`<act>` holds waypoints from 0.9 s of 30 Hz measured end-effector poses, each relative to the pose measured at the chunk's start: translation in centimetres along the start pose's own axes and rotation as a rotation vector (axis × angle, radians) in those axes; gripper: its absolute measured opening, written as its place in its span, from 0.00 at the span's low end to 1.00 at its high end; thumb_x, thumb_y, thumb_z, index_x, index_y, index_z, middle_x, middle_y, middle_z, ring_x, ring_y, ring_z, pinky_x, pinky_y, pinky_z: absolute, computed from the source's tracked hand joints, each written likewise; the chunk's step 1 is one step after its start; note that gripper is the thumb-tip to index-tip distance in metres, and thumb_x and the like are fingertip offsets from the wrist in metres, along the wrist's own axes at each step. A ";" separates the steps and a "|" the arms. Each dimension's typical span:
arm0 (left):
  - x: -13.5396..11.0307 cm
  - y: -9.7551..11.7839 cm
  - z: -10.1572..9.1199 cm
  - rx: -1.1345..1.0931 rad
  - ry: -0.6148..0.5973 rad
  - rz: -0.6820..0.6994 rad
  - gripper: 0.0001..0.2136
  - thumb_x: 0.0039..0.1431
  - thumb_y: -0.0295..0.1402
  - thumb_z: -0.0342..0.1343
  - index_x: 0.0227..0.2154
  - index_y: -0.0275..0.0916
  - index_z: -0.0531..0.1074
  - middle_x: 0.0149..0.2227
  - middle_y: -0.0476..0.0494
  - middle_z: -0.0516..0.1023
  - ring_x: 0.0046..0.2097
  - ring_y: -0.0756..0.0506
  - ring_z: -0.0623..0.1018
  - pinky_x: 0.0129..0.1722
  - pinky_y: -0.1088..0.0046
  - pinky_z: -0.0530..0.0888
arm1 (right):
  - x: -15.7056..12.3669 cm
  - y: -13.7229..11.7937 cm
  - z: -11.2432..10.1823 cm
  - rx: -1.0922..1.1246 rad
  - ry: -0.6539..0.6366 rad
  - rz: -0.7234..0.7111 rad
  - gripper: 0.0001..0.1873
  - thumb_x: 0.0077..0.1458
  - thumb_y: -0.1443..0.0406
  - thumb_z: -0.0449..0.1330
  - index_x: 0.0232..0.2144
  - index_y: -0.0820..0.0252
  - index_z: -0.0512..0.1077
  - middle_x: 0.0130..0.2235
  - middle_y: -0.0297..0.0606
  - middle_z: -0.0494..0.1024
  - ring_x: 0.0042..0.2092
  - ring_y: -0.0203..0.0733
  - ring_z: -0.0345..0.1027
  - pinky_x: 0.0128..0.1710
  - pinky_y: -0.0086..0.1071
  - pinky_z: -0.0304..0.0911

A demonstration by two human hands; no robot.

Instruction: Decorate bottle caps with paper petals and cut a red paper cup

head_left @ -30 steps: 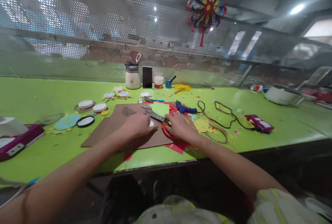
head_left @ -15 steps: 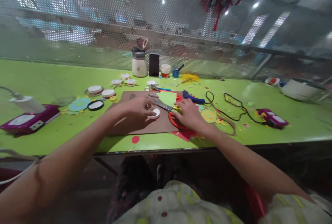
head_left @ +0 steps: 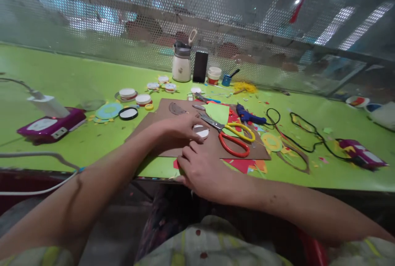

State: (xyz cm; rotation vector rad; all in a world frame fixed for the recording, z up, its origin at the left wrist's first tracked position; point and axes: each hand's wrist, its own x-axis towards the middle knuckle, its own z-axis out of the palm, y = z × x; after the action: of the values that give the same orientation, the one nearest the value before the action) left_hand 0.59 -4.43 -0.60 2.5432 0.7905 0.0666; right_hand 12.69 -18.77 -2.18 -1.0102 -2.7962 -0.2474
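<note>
My left hand (head_left: 184,128) rests over the brown board (head_left: 166,151), thumb and fingers closed at the edge of a small white round disc (head_left: 201,133). A dark diagonal band crosses the disc. My right hand (head_left: 205,171) is at the table's front edge with its fingers curled over a small red paper piece (head_left: 176,164), mostly covered; the thumb points left at the edge. Just right of the disc lie scissors (head_left: 220,126) with one yellow and one red handle. Light green paper (head_left: 217,112) lies behind them.
A blue glue gun (head_left: 249,116) with a black cord lies right of the board. Purple power strips stand left (head_left: 52,124) and right (head_left: 362,153). White-topped discs (head_left: 143,100), a bottle (head_left: 181,64), a phone (head_left: 200,66) and paper scraps are spread around.
My right hand has left the scissors and moved left and nearer me, onto the red paper piece. My left hand stays by the white disc. The view has turned left.
</note>
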 end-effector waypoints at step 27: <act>-0.4 -0.5 0.8 -0.078 0.167 -0.014 0.44 0.46 0.45 0.64 0.65 0.40 0.54 0.49 0.42 0.76 0.50 0.39 0.74 0.49 0.66 0.69 | -1.5 -2.3 3.1 0.068 0.196 0.068 0.12 0.65 0.67 0.51 0.36 0.69 0.72 0.34 0.44 0.70 0.37 0.47 0.57 0.34 0.41 0.53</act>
State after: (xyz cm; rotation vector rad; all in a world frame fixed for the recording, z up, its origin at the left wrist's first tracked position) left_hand 0.09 -4.63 -1.47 2.4811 0.8514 0.3029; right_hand 12.12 -20.79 -5.74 -1.0048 -2.5728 -0.2271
